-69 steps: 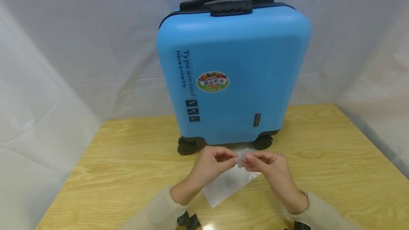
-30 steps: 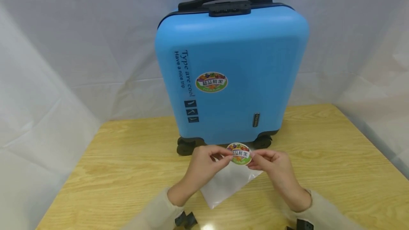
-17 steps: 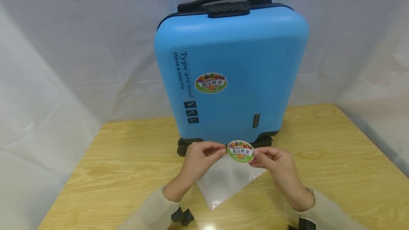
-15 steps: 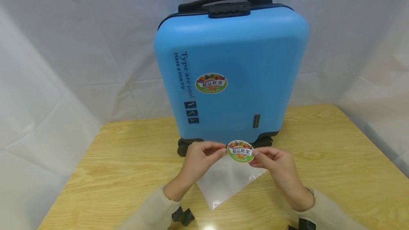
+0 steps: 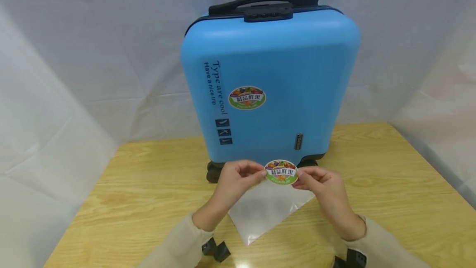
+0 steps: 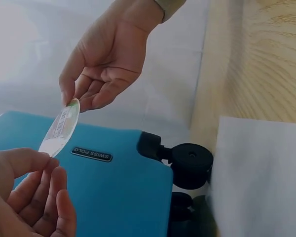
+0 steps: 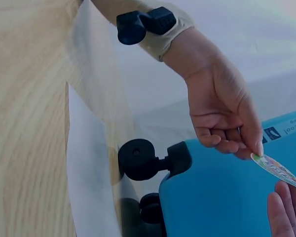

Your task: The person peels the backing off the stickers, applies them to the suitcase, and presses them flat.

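Observation:
An oval fruit sticker (image 5: 280,172), printed face up, is stretched between both hands above the table. My left hand (image 5: 235,183) pinches its left edge between thumb and fingers. At its right edge, my right hand (image 5: 331,191) has a similar pinch. The left wrist view shows the sticker (image 6: 61,129) nearly edge-on, held at both ends. Just behind the hands stands a blue suitcase (image 5: 282,77) with a matching sticker (image 5: 247,97) on its front, beside the printed lettering. Beneath the hands lies a whitish glossy sheet (image 5: 265,210), partly hidden by them.
The suitcase stands upright on black wheels (image 5: 213,172) on the wooden table (image 5: 148,202). A black handle (image 5: 264,1) tops it. White cloth (image 5: 93,53) hangs behind and at the sides. Black wrist-worn devices (image 5: 215,249) show at the sleeves.
The sticker, first seen as a pale greyish piece in the fingers, has turned its printed face to the head view. The hands have spread a little apart and risen slightly with it.

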A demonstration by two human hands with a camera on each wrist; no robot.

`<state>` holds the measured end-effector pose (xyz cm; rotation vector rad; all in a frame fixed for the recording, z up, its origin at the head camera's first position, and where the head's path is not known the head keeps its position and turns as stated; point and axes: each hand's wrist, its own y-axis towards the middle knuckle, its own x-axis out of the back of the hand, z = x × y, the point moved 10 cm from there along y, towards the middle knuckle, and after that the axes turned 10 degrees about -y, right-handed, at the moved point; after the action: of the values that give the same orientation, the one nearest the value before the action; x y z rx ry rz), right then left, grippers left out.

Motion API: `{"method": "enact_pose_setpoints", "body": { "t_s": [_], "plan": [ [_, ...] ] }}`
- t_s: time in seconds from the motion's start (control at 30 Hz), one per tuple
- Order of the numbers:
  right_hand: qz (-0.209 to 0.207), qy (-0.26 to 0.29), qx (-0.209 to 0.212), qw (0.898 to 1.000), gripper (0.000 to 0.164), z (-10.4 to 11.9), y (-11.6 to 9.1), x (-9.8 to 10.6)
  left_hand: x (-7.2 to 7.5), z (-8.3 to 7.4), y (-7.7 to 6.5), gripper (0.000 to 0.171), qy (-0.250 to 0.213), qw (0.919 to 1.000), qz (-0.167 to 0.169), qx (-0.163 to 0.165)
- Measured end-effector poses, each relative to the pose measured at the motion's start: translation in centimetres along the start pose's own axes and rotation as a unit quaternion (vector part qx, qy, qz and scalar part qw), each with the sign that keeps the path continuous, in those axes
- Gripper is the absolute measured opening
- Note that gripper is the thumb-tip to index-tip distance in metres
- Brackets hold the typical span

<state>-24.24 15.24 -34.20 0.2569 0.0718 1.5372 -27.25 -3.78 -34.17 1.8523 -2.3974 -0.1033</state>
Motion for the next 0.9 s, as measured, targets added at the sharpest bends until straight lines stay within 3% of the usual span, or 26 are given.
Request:
{"method": "enact_pose_setpoints", "body": {
  "t_s": [0.2,0.4,0.6,0.9],
  "plan": [
    [-0.002,0.005,0.030,1.000,0.010,0.8,0.6,0.4,-0.1,-0.9,0.3,0.011,-0.004,0.9999,-0.009,-0.008],
    [-0.030,-0.053,0.058,0.996,0.021,1.9,1.3,1.1,-0.2,-2.2,0.6,0.010,-0.008,0.9993,-0.020,-0.031],
    [-0.059,-0.093,0.080,0.991,0.020,2.9,1.8,1.7,-0.2,-3.4,1.0,0.011,-0.004,0.9981,-0.033,-0.051],
    [-0.083,-0.079,0.102,0.988,0.020,4.6,2.7,2.3,-0.2,-5.2,1.8,0.010,-0.016,0.9946,-0.047,-0.092]
  ]
}}
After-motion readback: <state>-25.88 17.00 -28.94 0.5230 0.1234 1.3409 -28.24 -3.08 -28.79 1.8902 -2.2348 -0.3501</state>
